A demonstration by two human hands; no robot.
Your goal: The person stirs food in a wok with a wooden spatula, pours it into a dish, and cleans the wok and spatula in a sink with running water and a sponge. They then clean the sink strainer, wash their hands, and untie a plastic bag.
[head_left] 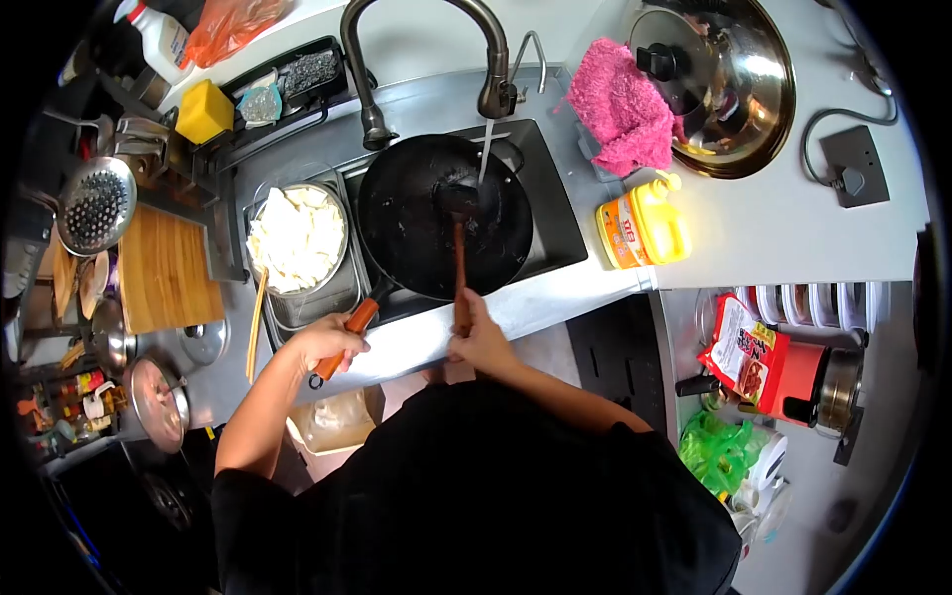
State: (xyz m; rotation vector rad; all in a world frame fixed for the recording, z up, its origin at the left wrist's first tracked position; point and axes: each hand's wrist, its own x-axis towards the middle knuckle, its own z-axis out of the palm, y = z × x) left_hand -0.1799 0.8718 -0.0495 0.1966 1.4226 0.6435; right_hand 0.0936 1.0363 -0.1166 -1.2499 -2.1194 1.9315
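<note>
Nearest: black shirt (476, 486), at six o'clock from the wok (416, 228) over the sink (557, 218). At nine, bowl (345, 238) of white pieces (295, 240); at seven, left hand (330, 342) gripping wok handle (362, 317); at five, right hand (482, 337) closed round wooden-handled tool (459, 260).

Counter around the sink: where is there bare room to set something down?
Bare white counter runs between the yellow bottle and the black socket box, on the near side of the shiny lid. Left of the wok is crowded: white pieces, chopsticks and cutting board.
</note>
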